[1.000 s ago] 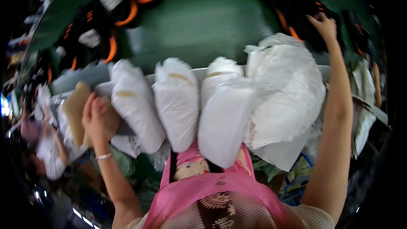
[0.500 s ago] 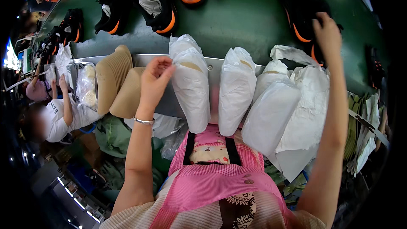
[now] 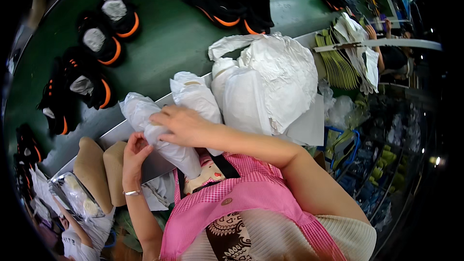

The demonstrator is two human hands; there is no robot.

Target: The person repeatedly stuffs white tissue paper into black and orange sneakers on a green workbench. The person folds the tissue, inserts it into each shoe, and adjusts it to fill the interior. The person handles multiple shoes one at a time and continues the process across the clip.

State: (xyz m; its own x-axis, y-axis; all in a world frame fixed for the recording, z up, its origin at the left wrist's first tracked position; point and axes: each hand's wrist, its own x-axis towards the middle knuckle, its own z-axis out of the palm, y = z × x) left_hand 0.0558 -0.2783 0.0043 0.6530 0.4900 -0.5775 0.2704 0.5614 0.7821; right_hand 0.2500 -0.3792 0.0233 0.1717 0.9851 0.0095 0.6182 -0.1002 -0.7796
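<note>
A white paper-wrapped bundle with a long, tapering shape (image 3: 181,153) leans at the table's metal edge, just in front of my apron. My right hand (image 3: 180,124) reaches across to the left, its fingers wrapped over the bundle's upper part. Close by on the left is my left hand (image 3: 136,153), with fingers loosely curled, thumb apart and nothing visible between them. Whether its fingertips touch the paper I cannot tell. A second wrapped bundle (image 3: 195,97), showing a tan patch at its top, stands just to the right, partly behind my right forearm.
More white wrapped bundles (image 3: 241,99) and crumpled paper sheets (image 3: 285,77) stand to the right. Nested tan moulded forms (image 3: 89,169) sit at left. Black-and-orange shoes (image 3: 89,77) line the green table (image 3: 159,29). Yellow-green curved pieces (image 3: 336,63) hang at right. Another person (image 3: 89,232) works at lower left.
The view has turned to the right. My right hand has left the shoes at the far right and come over to the leftmost wrapped bundle. My left hand stays beside that bundle.
</note>
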